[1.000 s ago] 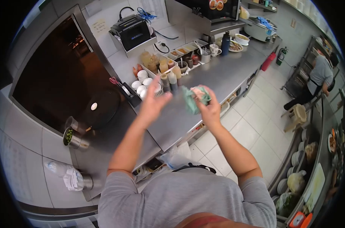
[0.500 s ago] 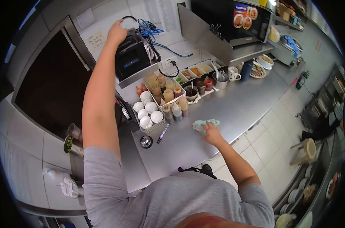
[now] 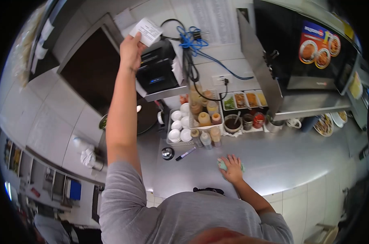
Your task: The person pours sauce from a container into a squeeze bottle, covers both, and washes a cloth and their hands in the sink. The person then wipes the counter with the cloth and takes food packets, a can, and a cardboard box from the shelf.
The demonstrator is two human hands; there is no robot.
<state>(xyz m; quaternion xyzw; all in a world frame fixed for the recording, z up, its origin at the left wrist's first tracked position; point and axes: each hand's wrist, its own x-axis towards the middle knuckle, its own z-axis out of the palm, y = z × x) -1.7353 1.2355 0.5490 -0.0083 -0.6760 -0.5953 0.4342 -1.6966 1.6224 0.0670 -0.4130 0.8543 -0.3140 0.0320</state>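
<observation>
This is a commercial kitchen: a long stainless-steel counter [image 3: 286, 156] crosses the center of the frame, squeeze bottles [image 3: 204, 118] and stacked small white bowls [image 3: 180, 124] crowd its back edge, trays of chopped toppings [image 3: 244, 99] sit behind, and a black printer [image 3: 157, 75] occupies the upper left-center.

Steel counter [image 3: 286, 156] (bell [image 3: 167, 153], marker [image 3: 185, 154] atop)

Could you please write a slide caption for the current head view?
Left hand holding a printed slip above a black printer, right hand pressing a green cloth on the steel counter.
</observation>
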